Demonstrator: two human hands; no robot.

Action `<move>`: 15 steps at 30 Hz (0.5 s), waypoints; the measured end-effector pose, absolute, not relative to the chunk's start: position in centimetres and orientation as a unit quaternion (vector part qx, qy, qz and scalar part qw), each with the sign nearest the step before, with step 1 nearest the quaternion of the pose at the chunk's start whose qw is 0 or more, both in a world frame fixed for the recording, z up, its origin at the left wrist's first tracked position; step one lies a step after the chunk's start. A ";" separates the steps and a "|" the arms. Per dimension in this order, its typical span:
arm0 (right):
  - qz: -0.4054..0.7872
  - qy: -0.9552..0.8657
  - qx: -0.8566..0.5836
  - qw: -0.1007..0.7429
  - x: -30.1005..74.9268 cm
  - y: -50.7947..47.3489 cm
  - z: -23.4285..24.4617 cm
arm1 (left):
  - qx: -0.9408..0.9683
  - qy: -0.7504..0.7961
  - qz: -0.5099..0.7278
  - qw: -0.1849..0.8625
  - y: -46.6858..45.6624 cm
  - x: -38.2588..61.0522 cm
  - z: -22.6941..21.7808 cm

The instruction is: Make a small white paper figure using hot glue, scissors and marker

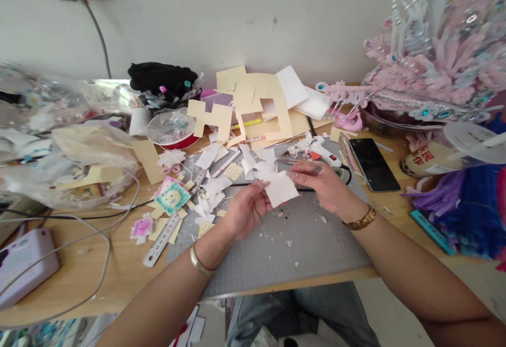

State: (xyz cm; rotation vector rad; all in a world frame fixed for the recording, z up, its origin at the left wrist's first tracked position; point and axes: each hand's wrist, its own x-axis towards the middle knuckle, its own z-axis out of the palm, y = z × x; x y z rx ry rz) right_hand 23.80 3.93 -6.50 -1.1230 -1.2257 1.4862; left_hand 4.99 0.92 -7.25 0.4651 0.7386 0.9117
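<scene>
A small white square of paper (282, 190) is held up over the grey cutting mat (316, 247). My left hand (248, 209) pinches its left edge between thumb and fingers. At its upper right corner, my right hand (321, 182) pinches it too. Just behind the hands lie white paper scraps (248, 161), a white marker pen (227, 163) and a white glue gun (326, 154). To the left of my left hand are a teal-edged card with a drawn face (172, 196) and a steel ruler (163, 241).
Cut cream cardstock (276, 94) is piled against the wall. A black phone (374, 164) and a drink cup (430, 157) are on the right, below pink beaded headpieces (438, 67). A plastic bag (98, 167), a red-rimmed tub (174, 128) and loose cables (106, 241) take up the left.
</scene>
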 end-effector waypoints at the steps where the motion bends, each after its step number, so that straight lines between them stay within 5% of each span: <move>1: 0.604 -0.483 -0.454 0.442 23.8 3.9 -6.5 | 0.216 0.342 0.421 0.812 0.9 4.9 -7.2; 15: 0.564 -0.518 -0.488 0.420 22.8 3.3 -6.8 | 0.319 0.349 0.370 0.800 0.7 4.8 -7.9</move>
